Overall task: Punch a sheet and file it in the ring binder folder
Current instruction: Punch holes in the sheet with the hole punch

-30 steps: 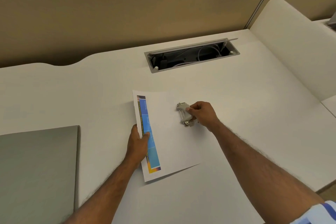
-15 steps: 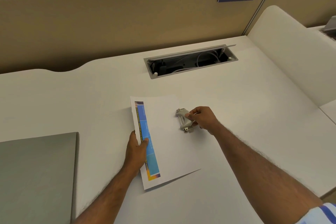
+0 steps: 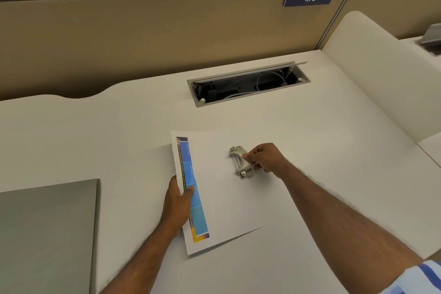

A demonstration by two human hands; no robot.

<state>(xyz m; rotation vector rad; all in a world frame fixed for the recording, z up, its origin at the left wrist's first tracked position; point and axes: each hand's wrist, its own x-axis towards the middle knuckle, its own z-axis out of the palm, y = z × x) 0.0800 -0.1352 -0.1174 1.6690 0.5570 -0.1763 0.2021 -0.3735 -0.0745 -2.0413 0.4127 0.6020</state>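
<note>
A white sheet (image 3: 222, 200) lies on the desk, its left part showing a printed blue strip with an orange end. My left hand (image 3: 177, 205) grips the sheet's left edge, thumb on the blue strip. A small grey metal hole punch (image 3: 238, 162) sits on the sheet's right side. My right hand (image 3: 265, 156) is closed around the punch from the right. The grey ring binder folder (image 3: 45, 234) lies closed and flat at the desk's near left, apart from both hands.
An open cable hatch (image 3: 248, 85) with wires is set into the white desk (image 3: 334, 150) behind the sheet. A beige partition (image 3: 143, 38) with a "473" plate runs along the back. A cream curved divider (image 3: 381, 74) rises at the right.
The view has tilted upward, so everything sits lower in the frame. Both hands, the sheet and the punch keep nearly the same places relative to each other.
</note>
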